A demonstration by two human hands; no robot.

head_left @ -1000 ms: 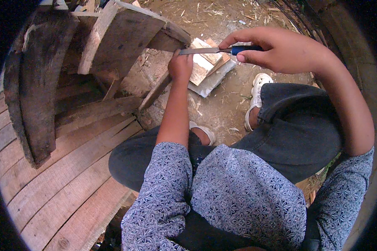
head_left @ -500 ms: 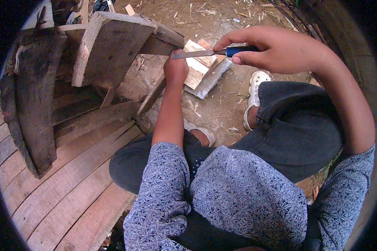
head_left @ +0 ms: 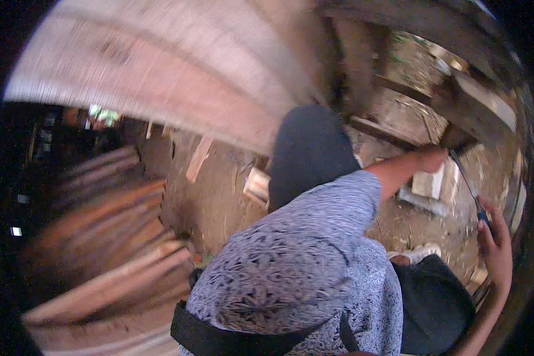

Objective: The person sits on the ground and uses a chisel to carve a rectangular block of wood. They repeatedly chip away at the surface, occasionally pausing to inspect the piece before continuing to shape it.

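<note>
"One tool (head_left: pixel 472 193). Condition?"
"Slim metal blade (head_left: pixel 465 178), blue handle (head_left: pixel 484 218); it lies at right, between the hands."
"Hands?"
"Right hand (head_left: pixel 497 240) closed on the handle. Left hand (head_left: pixel 431 159) curled at the blade's far end; its grip I cannot tell."
"Surroundings?"
"Dirt floor (head_left: pixel 219 222), wood scraps (head_left: pixel 200 159); planks (head_left: pixel 101 261) near left, boards (head_left: pixel 160 77) far left, frame (head_left: pixel 387 133) far right."

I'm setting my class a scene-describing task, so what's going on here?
A person holds a slim blue-handled tool in the right hand. Its far end is near the left hand, which is up against a wooden structure; blur hides whether that hand grips anything. Pale wood pieces lie on the ground below.
</note>
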